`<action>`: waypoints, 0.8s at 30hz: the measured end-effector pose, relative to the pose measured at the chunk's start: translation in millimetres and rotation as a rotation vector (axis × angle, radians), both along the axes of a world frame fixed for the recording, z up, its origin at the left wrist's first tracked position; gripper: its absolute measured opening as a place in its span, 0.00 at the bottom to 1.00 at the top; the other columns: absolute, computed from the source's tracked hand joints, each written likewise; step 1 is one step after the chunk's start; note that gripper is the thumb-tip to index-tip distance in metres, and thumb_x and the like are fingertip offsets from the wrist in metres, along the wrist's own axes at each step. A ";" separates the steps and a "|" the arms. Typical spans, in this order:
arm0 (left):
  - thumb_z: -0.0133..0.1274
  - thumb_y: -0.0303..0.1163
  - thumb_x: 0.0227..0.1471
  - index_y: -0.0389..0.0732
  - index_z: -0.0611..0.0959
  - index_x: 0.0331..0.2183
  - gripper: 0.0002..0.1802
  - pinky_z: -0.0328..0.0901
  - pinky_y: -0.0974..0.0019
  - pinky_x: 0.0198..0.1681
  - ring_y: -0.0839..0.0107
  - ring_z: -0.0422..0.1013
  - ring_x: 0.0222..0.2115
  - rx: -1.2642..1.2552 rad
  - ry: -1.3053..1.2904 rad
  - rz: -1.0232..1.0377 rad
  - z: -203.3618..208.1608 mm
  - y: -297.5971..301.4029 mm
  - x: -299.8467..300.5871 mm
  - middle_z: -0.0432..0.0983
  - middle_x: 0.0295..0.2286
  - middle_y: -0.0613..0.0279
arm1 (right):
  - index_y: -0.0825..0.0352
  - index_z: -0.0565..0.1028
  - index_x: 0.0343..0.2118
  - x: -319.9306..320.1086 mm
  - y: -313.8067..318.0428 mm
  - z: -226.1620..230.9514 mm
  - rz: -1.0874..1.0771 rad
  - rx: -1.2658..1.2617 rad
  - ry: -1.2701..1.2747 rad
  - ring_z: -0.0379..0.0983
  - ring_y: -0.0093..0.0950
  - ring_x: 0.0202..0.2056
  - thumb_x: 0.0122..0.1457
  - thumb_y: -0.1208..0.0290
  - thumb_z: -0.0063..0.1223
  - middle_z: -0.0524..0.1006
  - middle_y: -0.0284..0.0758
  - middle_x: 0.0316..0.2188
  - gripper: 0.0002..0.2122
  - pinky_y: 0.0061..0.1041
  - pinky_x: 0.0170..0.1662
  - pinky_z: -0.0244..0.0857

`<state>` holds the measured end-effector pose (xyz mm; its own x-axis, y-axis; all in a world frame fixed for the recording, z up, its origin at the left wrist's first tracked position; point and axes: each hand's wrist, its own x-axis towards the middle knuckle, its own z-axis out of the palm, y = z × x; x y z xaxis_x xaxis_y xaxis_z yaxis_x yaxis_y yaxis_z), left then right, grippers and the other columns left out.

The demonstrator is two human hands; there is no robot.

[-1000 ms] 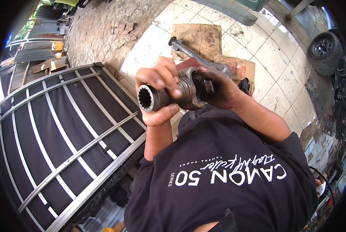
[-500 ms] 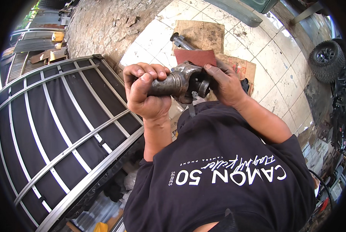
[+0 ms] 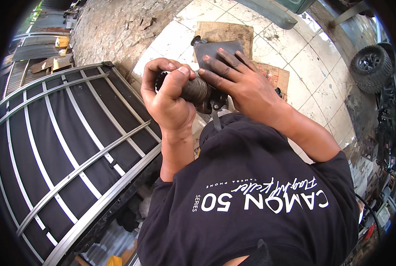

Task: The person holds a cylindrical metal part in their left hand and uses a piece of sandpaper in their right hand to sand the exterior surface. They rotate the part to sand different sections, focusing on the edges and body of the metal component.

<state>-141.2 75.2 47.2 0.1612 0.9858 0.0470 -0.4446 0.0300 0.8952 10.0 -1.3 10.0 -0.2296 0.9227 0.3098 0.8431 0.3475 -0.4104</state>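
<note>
My left hand (image 3: pixel 169 95) is closed around a greasy metal universal joint yoke (image 3: pixel 193 91), its hollow round end tilted up toward me. Over the far side of the yoke, my right hand (image 3: pixel 246 84) lies with its fingers stretched and spread across a dark grey sheet of sandpaper (image 3: pixel 208 48). The right thumb is hard to make out, and the hand hides much of the sheet and the yoke's forked end. Beyond the sheet, the black end of a metal shaft (image 3: pixel 199 40) pokes out.
Flattened cardboard (image 3: pixel 229 30) lies on cracked white floor tiles (image 3: pixel 311 84). At left stands a metal frame with black panels (image 3: pixel 74 146). A wheel with a chunky tyre (image 3: pixel 370 66) is at far right. A grey-green bumper-like part (image 3: pixel 273 15) juts in at the top.
The sandpaper shows its dark side instead of the reddish one. My left hand has turned the yoke so its hollow end shows. My right fingers have spread out flat over the sheet.
</note>
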 end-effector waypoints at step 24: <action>0.51 0.16 0.40 0.35 0.73 0.28 0.08 0.67 0.68 0.32 0.68 0.70 0.23 -0.024 -0.075 0.078 -2.5 9.2 -0.6 0.71 0.23 0.58 | 0.74 0.67 0.53 -25.0 4.4 0.6 -0.064 0.056 0.049 0.57 0.48 0.59 0.51 0.78 0.46 0.64 0.47 0.57 0.23 0.48 0.58 0.55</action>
<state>-141.7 84.4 44.8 0.0808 0.9962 0.0326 -0.5124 0.0135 0.8586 -15.0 3.1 10.7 -0.1541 0.9159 0.3706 0.8437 0.3172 -0.4330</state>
